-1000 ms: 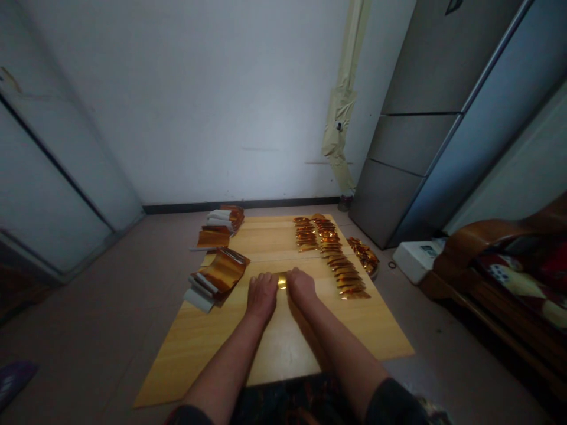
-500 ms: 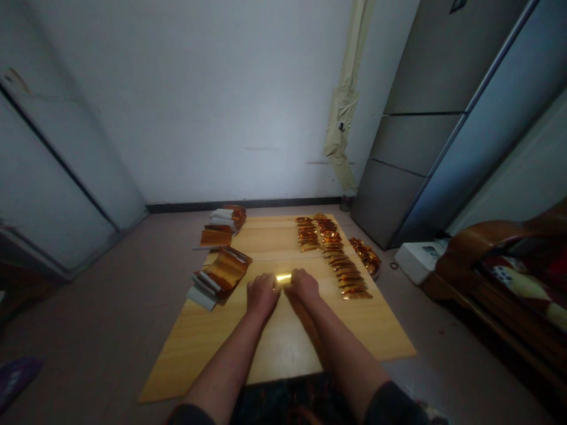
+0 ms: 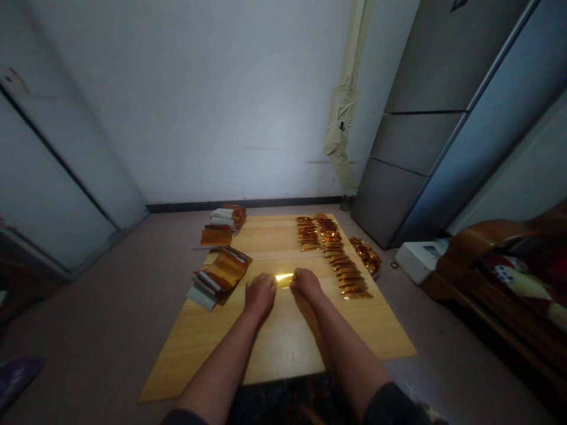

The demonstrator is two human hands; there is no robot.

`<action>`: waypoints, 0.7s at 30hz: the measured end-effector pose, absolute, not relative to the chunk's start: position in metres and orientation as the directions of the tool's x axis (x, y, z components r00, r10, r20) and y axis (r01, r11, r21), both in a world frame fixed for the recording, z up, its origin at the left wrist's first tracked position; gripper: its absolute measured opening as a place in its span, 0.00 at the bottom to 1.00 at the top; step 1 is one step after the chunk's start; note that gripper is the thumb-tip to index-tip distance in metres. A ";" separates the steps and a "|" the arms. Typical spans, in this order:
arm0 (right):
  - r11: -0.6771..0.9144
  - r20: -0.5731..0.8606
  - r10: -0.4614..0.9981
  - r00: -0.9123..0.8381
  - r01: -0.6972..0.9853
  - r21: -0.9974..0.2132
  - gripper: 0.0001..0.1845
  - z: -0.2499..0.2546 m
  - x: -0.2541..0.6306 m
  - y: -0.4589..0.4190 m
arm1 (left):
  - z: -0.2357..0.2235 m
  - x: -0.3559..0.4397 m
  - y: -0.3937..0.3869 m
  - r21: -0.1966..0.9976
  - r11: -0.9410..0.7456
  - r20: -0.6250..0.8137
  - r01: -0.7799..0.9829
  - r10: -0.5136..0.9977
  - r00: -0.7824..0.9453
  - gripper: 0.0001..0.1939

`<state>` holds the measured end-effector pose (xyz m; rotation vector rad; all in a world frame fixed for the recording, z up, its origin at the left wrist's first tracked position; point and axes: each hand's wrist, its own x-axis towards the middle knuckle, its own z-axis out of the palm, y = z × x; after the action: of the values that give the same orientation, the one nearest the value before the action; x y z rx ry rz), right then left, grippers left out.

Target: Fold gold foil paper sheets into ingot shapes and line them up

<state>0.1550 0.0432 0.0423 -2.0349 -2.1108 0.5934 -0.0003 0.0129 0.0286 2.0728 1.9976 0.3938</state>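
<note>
A shiny gold foil paper (image 3: 284,280) lies low over the wooden tabletop (image 3: 286,342), stretched between my two hands. My left hand (image 3: 260,292) is closed on its left end, the fingers curled. On the right end, my right hand (image 3: 306,283) grips it the same way. The fingertips and the paper's ends are hidden under the hands. Left of my left hand lies a stack of gold foil sheets (image 3: 228,268) with pale undersides. To the right of my right hand runs a row of folded gold foil pieces (image 3: 345,271).
More foil sheets (image 3: 215,236) lie at the table's far left edge. A second, shorter row of folded pieces (image 3: 307,234) is at the back right. Beyond the right edge stands a container of gold pieces (image 3: 367,255), near a white box (image 3: 417,261) and a refrigerator (image 3: 398,171).
My hands have moved slightly apart, and more of the gold foil paper shows between them. The piles and rows have stayed where they were.
</note>
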 end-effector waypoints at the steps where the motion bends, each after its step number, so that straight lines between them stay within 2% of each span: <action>1: 0.006 -0.165 0.983 -0.076 0.921 -0.390 0.11 0.041 0.157 0.044 | 0.028 -0.002 0.013 0.357 -0.045 0.026 0.933 0.999 0.038 0.10; 8: 0.014 -0.171 0.981 -0.091 0.916 -0.402 0.13 0.036 0.166 0.051 | 0.019 -0.008 0.018 0.391 -0.066 0.019 0.918 0.998 0.064 0.10; 21: 0.026 -0.181 0.979 -0.090 0.944 -0.329 0.16 0.043 0.160 0.048 | 0.018 -0.011 0.020 0.464 -0.081 0.034 0.882 0.997 0.074 0.14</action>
<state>0.1598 0.0481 0.0433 -2.0518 -2.1792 0.5642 -0.0111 0.0198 0.0177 2.0360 1.8749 0.4988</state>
